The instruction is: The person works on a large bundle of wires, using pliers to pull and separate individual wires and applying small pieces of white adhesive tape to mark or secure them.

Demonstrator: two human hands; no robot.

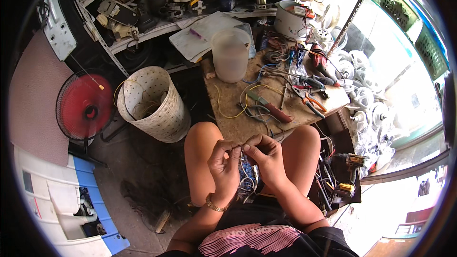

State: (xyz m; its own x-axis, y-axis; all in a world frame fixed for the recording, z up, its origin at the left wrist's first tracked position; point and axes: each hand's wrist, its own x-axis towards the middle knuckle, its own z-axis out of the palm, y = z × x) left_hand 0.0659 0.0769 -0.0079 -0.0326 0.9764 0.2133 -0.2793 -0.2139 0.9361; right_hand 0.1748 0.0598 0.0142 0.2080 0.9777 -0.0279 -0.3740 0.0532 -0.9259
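Note:
My left hand (223,164) and my right hand (265,154) meet above my knees, fingertips pinched together on a thin wire (239,148). More thin wire (245,173) hangs down from the pinch between my hands toward my lap. A gold bracelet (214,204) circles my left wrist. Just beyond my hands lies the small wooden worktable (228,97).
On the worktable lie pliers with red handles (271,107), orange-handled cutters (309,100), a yellow wire (235,107) and a translucent plastic jar (231,54). A perforated white bin (152,102) and a red fan (85,107) stand at left. A cordless drill (350,162) lies at right.

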